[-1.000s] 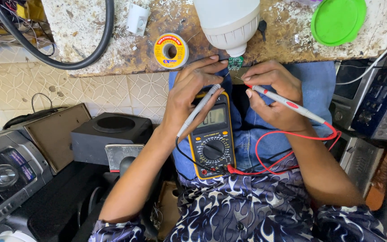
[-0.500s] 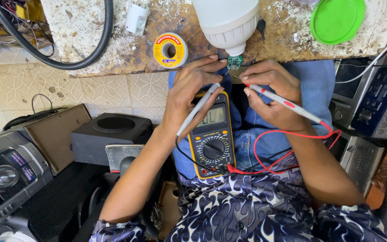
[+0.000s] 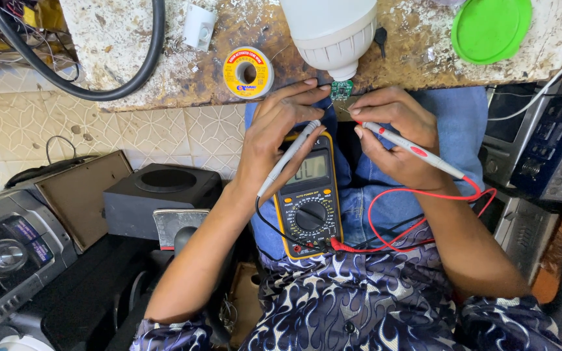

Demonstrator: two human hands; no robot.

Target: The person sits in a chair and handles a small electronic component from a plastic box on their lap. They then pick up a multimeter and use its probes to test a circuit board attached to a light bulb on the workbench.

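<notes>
Fingers of my left hand (image 3: 281, 130) are curled around a grey probe (image 3: 291, 156), pinching it like a pen, with the thumb underneath and the tip aimed up at a small green circuit board (image 3: 341, 90). Those of my right hand (image 3: 391, 133) are pressed together around a red-marked probe (image 3: 411, 151), whose tip points left toward the same board. Both hands sit close together just below the bench edge, with the board between them.

That board is tiny, square and green, with dark specks on it that I cannot make out. It sits at the lip of the worn wooden bench (image 3: 131, 45), right under the neck of a big white bulb housing (image 3: 333, 32).

On my lap, over blue jeans, rests a multimeter (image 3: 310, 195): a dark body in a yellow case, a grey display at the top and a round dial in the middle. A red lead (image 3: 424, 195) loops from its lower sockets out to the right-hand probe, and a black lead (image 3: 268, 221) runs to the left one.

On the bench I also see a yellow solder spool (image 3: 247, 71), a green round lid (image 3: 489, 29) and a thick black cable (image 3: 99, 84). A black speaker box (image 3: 160, 195) stands on the floor to my left.
</notes>
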